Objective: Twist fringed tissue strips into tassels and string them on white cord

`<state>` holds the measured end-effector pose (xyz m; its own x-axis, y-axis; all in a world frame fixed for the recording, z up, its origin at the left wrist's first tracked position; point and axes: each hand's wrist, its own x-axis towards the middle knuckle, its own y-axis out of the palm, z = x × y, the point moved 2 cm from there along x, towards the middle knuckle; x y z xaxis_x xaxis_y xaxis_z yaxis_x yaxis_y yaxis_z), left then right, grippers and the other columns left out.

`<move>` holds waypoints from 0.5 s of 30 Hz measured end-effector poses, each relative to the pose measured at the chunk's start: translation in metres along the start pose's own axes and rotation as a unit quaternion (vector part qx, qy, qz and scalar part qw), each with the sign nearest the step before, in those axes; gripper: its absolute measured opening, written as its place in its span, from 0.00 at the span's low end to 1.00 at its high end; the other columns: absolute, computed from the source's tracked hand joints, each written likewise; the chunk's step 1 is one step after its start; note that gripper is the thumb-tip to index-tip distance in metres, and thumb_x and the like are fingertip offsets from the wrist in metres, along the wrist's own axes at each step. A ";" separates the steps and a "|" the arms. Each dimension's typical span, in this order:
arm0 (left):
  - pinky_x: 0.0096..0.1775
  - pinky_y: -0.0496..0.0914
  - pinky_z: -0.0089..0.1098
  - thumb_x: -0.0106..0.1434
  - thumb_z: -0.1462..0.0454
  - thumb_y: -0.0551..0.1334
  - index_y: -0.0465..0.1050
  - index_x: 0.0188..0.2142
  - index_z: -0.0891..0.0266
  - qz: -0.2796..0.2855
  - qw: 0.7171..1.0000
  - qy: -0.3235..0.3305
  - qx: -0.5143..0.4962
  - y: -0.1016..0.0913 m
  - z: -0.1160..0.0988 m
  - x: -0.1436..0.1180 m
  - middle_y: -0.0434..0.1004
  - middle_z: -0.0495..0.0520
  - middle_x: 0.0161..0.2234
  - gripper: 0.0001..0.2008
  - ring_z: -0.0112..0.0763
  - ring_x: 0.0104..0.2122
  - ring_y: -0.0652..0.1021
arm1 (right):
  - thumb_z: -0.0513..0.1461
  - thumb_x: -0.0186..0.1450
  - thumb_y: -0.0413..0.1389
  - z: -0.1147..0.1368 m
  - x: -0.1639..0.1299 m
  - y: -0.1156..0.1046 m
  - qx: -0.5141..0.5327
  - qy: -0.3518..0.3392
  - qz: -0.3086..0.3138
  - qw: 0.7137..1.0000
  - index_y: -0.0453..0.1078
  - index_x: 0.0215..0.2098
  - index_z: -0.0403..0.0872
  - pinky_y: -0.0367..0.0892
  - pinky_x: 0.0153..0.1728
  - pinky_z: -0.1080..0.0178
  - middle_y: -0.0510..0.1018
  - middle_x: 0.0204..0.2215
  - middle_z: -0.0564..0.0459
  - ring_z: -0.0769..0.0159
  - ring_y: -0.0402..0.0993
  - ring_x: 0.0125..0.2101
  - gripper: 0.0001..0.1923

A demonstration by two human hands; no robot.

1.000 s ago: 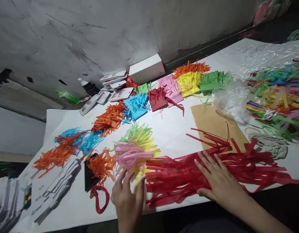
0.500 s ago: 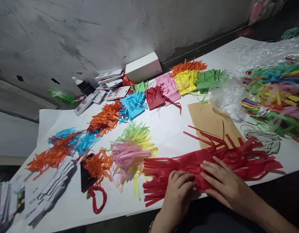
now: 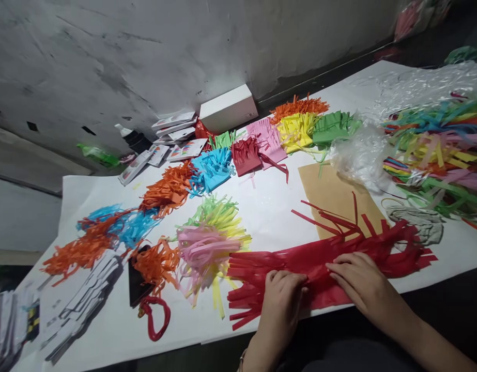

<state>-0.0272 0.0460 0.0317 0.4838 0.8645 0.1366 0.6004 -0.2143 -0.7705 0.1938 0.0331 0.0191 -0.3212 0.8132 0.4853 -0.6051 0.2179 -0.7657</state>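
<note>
A sheet of red tissue paper [image 3: 319, 287], cut into fringe strips at both ends, lies across the front edge of the table. With curled fingers, my left hand [image 3: 282, 294] grips the paper near its left fringe; the thumb is mostly hidden. My right hand [image 3: 362, 279] has its fingers together and pinches the paper right of the middle. Between the hands the red paper is flat and smooth. Loose red strips [image 3: 335, 219] stick out beyond its far edge.
Pink fringe paper [image 3: 205, 245] lies left of the red sheet, near orange fringe [image 3: 156, 266] on a dark phone [image 3: 137, 289]. Brown card [image 3: 342, 194] and a grey glove [image 3: 420, 222] sit behind the sheet. Coloured tassels [image 3: 447, 150] are piled right; a white box [image 3: 228, 108] stands at the back.
My right hand has shifted slightly right, and its fingers have drawn from flat to a pinch. The paper's right fringe has been pulled inward and bunched. My left hand has moved little.
</note>
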 end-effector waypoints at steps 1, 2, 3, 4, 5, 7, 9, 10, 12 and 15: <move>0.46 0.67 0.41 0.69 0.71 0.53 0.74 0.46 0.60 0.014 1.000 -0.025 0.012 -0.001 0.001 0.004 0.84 0.56 0.40 0.13 0.40 0.40 0.80 | 0.35 0.76 0.48 -0.002 0.002 0.000 -0.005 0.021 0.002 1.000 0.72 0.47 0.45 0.68 0.45 0.55 0.81 0.36 0.49 0.61 0.77 0.39 0.11; 0.44 0.68 0.39 0.69 0.70 0.53 0.75 0.45 0.60 0.030 0.997 -0.062 0.028 -0.003 0.001 0.008 0.84 0.56 0.40 0.13 0.40 0.39 0.80 | 0.36 0.76 0.47 -0.005 0.005 0.002 -0.011 0.038 0.005 0.999 0.72 0.45 0.46 0.69 0.42 0.56 0.81 0.35 0.49 0.61 0.77 0.37 0.11; 0.42 0.68 0.37 0.70 0.69 0.53 0.75 0.43 0.60 0.047 0.992 -0.103 0.048 -0.004 0.002 0.014 0.84 0.56 0.39 0.12 0.40 0.38 0.80 | 0.37 0.76 0.46 -0.007 0.007 0.003 -0.020 0.049 0.008 0.999 0.72 0.44 0.46 0.69 0.40 0.57 0.81 0.34 0.50 0.62 0.77 0.35 0.12; 0.40 0.68 0.36 0.71 0.68 0.52 0.75 0.42 0.59 0.062 0.985 -0.143 0.068 -0.006 0.003 0.020 0.84 0.56 0.39 0.12 0.39 0.37 0.80 | 0.38 0.77 0.45 -0.009 0.010 0.006 -0.031 0.057 0.011 0.998 0.72 0.42 0.47 0.69 0.39 0.57 0.81 0.33 0.50 0.62 0.77 0.33 0.13; 0.38 0.67 0.34 0.72 0.66 0.52 0.75 0.40 0.59 0.073 0.978 -0.175 0.086 -0.008 0.003 0.027 0.84 0.56 0.37 0.12 0.39 0.36 0.80 | 0.38 0.77 0.45 -0.011 0.013 0.008 -0.044 0.065 0.015 0.997 0.72 0.41 0.47 0.69 0.38 0.58 0.81 0.32 0.50 0.62 0.77 0.32 0.14; 0.33 0.63 0.33 0.73 0.64 0.52 0.75 0.36 0.60 0.083 0.968 -0.207 0.112 -0.011 0.003 0.040 0.83 0.57 0.34 0.13 0.40 0.33 0.80 | 0.39 0.77 0.43 -0.015 0.021 0.014 -0.074 0.079 0.022 0.994 0.71 0.38 0.48 0.67 0.32 0.61 0.80 0.29 0.51 0.63 0.77 0.28 0.16; 0.30 0.59 0.33 0.73 0.63 0.52 0.74 0.34 0.61 0.086 0.962 -0.220 0.134 -0.013 0.003 0.052 0.83 0.58 0.32 0.14 0.41 0.31 0.80 | 0.39 0.77 0.44 -0.018 0.029 0.017 -0.107 0.090 0.030 0.990 0.69 0.35 0.48 0.62 0.24 0.62 0.78 0.24 0.53 0.64 0.75 0.22 0.16; 0.30 0.56 0.33 0.73 0.62 0.53 0.74 0.33 0.61 0.089 0.959 -0.227 0.146 -0.014 0.003 0.056 0.83 0.59 0.31 0.14 0.41 0.31 0.79 | 0.38 0.77 0.44 -0.019 0.034 0.017 -0.124 0.093 0.031 0.987 0.69 0.34 0.48 0.58 0.21 0.62 0.76 0.21 0.54 0.64 0.73 0.19 0.16; 0.29 0.53 0.34 0.72 0.61 0.55 0.74 0.32 0.61 0.097 0.952 -0.239 0.166 -0.014 0.005 0.061 0.82 0.59 0.30 0.14 0.42 0.30 0.79 | 0.37 0.75 0.45 -0.020 0.044 0.013 -0.153 0.092 0.026 0.984 0.68 0.31 0.47 0.57 0.22 0.61 0.74 0.20 0.53 0.62 0.71 0.19 0.16; 0.28 0.51 0.34 0.71 0.61 0.57 0.74 0.32 0.61 0.106 0.944 -0.250 0.185 -0.012 0.007 0.064 0.83 0.58 0.30 0.13 0.41 0.30 0.79 | 0.34 0.74 0.47 -0.016 0.052 -0.001 -0.183 0.080 -0.007 0.980 0.72 0.35 0.43 0.66 0.36 0.53 0.79 0.30 0.43 0.52 0.76 0.32 0.14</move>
<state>-0.0075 0.1069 0.0455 0.1515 0.9463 -0.2855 0.2153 -0.3135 -0.9249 0.1893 0.0838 0.0381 -0.1789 0.8767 0.4466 -0.2972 0.3846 -0.8739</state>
